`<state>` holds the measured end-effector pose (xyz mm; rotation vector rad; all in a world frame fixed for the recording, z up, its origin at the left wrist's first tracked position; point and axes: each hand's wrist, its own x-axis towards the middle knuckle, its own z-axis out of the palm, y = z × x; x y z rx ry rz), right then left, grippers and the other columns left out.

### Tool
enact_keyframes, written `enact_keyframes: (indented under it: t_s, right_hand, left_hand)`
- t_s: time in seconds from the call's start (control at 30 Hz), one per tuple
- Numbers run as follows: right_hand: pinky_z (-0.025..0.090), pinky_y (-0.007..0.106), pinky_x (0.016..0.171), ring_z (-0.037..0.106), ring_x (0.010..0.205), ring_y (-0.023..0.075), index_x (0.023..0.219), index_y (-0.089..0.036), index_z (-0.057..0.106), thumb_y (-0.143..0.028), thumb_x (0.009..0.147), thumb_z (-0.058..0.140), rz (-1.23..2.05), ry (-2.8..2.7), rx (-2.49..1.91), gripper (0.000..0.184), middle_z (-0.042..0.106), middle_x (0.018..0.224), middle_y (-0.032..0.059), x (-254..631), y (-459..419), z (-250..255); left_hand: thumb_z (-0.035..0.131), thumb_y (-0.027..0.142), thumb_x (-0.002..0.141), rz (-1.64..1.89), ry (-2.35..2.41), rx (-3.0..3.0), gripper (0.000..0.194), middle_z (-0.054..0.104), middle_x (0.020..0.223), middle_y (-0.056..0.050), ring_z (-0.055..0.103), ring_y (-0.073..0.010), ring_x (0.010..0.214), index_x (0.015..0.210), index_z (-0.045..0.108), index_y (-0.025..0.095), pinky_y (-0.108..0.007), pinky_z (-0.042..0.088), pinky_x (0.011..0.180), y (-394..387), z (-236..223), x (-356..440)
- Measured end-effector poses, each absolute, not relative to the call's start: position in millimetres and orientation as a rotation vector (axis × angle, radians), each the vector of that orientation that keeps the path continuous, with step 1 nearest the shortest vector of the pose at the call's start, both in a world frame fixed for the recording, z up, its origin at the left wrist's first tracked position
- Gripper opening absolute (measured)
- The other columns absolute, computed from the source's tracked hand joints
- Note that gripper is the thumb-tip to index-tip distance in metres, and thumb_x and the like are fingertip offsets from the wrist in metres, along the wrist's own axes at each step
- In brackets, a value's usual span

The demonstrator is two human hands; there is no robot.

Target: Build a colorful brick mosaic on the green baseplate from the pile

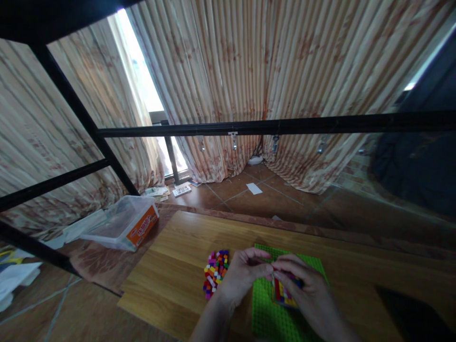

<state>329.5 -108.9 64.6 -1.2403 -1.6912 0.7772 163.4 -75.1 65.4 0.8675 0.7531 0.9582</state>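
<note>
Over a green studded baseplate (263, 304), the fingertips of both my hands meet. My left hand (240, 275) is closed in a pinch, its thumb and forefinger close to the other hand's fingertips. My right hand (308, 285) is also pinched, bent over a block of multicoloured toy bricks (283, 295) on the baseplate and partly covering it. A small reddish spot shows between the fingertips, too small to make out clearly. Left of my left hand, a pile of loose toy bricks (214, 273) in pink, white, yellow, purple and other colours lies on the wooden table (171, 266).
A clear plastic box (121, 223) with an orange label stands beyond the table's left end. Black metal bars (213, 129) cross ahead, before striped curtains (228, 61). A dark flat object (413, 311) lies at the table's right. Papers (254, 188) lie on the tiled floor.
</note>
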Motion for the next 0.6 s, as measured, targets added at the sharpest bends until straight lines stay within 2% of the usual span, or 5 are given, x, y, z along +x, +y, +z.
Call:
enact_keyframes:
  t_s: [0.4, 0.6]
  right_hand:
    - [0.051, 0.025, 0.074, 0.065, 0.084, 0.0157, 0.092, -0.026, 0.074, -0.038, 0.092, 0.057, 0.770, -1.702, -1.271, 0.021, 0.067, 0.091, 0.0026, 327.7, -110.4, 69.9]
    - [0.050, 0.026, 0.076, 0.065, 0.085, 0.0161, 0.085, -0.025, 0.071, -0.037, 0.093, 0.055, 0.741, -1.733, -1.286, 0.022, 0.067, 0.092, 0.0027, 329.3, -112.3, 69.1]
  left_hand:
    - [0.088, 0.033, 0.059, 0.952, 0.793, 0.912, 0.038, 0.069, 0.062, -0.002, 0.061, -0.0110, 0.056, 0.087, 0.072, 0.011, -0.022, 0.045, 0.061, -73.9, 63.6, 164.3]
    - [0.089, 0.038, 0.056, 0.949, 0.811, 0.915, 0.043, 0.068, 0.062, -0.002, 0.060, -0.0112, 0.056, 0.085, 0.071, 0.012, -0.023, 0.044, 0.060, -74.3, 62.8, 165.2]
